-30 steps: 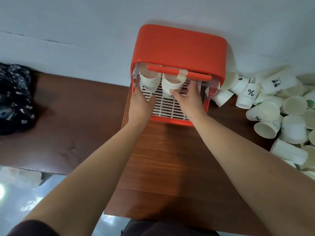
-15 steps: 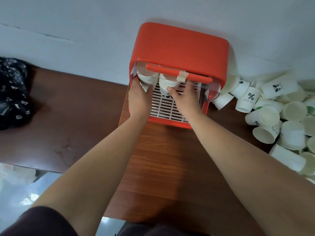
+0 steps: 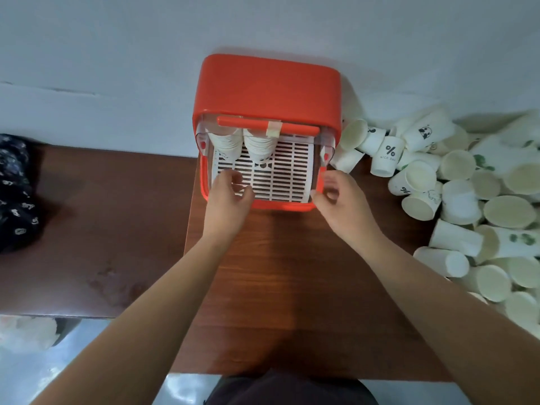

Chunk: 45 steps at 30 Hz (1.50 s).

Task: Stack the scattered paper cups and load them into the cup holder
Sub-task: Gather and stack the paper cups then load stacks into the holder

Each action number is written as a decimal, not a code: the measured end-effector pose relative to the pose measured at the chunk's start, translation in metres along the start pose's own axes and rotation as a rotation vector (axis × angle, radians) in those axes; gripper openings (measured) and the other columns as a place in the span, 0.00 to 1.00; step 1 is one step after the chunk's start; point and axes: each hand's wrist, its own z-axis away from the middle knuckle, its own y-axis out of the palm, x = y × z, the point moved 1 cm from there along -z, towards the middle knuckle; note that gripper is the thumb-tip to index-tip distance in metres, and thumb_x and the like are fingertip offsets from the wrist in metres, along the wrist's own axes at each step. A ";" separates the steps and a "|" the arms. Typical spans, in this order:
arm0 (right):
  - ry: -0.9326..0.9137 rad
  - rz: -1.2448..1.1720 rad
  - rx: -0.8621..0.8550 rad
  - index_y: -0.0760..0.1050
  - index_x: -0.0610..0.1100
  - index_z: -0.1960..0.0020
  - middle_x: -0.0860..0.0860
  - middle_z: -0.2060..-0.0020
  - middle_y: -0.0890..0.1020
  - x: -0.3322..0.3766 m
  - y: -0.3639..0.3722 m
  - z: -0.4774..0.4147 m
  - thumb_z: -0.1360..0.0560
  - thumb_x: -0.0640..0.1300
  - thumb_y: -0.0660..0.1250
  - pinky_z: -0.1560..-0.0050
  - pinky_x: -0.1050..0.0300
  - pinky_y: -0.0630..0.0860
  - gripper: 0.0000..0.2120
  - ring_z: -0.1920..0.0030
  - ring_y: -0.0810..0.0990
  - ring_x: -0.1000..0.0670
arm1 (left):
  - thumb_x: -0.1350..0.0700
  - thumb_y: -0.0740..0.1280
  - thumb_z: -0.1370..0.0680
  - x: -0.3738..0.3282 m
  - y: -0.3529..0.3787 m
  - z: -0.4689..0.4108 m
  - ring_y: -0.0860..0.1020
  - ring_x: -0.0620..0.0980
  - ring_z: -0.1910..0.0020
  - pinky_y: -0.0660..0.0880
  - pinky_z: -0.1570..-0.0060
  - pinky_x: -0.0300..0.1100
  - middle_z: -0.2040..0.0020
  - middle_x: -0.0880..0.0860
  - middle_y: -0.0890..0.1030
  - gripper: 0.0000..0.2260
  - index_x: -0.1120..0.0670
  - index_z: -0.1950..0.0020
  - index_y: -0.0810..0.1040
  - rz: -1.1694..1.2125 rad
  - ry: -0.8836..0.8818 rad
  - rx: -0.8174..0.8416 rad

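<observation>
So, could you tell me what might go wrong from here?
Neither hand holds the two cup stacks in the orange cup holder, so they could tip onto the white grille. The pile of loose paper cups lies close by the right hand; its forearm might knock some off the table.

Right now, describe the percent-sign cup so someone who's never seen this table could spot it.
Find the orange cup holder against the wall; a pile of paper cups spreads to its right. Near the pile's left edge lies the cup with a whole black percent sign above NICE DAY, which no neighbour shows.
</observation>
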 end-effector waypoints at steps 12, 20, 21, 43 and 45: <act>0.067 0.442 -0.267 0.67 0.38 0.29 0.39 0.34 0.69 -0.113 -0.130 -0.033 0.28 0.48 0.72 0.33 0.43 0.68 0.32 0.34 0.68 0.37 | 0.59 0.66 0.23 -0.124 0.129 -0.010 0.77 0.58 0.48 0.74 0.52 0.48 0.45 0.59 0.76 0.15 0.58 0.37 0.74 -0.297 0.510 0.189; 0.004 0.466 -0.227 0.70 0.36 0.33 0.38 0.37 0.73 -0.136 -0.130 -0.045 0.27 0.50 0.69 0.36 0.42 0.70 0.28 0.37 0.72 0.35 | 0.53 0.64 0.20 -0.122 0.166 0.011 0.80 0.57 0.55 0.79 0.58 0.55 0.50 0.57 0.80 0.18 0.49 0.30 0.66 -0.292 0.348 0.103; -0.067 0.409 -0.249 0.71 0.36 0.34 0.38 0.38 0.73 -0.132 -0.128 -0.046 0.26 0.48 0.68 0.37 0.43 0.71 0.25 0.38 0.73 0.36 | 0.54 0.64 0.19 -0.119 0.165 0.012 0.80 0.56 0.55 0.79 0.57 0.55 0.49 0.56 0.80 0.17 0.50 0.31 0.68 -0.287 0.378 0.115; -0.025 -0.436 0.205 0.61 0.58 0.25 0.59 0.33 0.76 -0.015 -0.051 -0.058 0.20 0.66 0.53 0.31 0.50 0.68 0.25 0.33 0.73 0.57 | 0.28 0.48 0.22 -0.055 0.007 0.008 0.77 0.41 0.37 0.69 0.30 0.51 0.42 0.37 0.81 0.17 0.23 0.44 0.75 0.406 -0.327 -0.357; -0.010 -0.441 0.187 0.60 0.56 0.25 0.58 0.32 0.74 -0.010 -0.045 -0.055 0.20 0.65 0.54 0.31 0.52 0.67 0.26 0.32 0.71 0.57 | 0.28 0.49 0.22 -0.055 -0.002 -0.001 0.78 0.41 0.39 0.70 0.31 0.52 0.46 0.36 0.82 0.16 0.23 0.48 0.76 0.449 -0.328 -0.329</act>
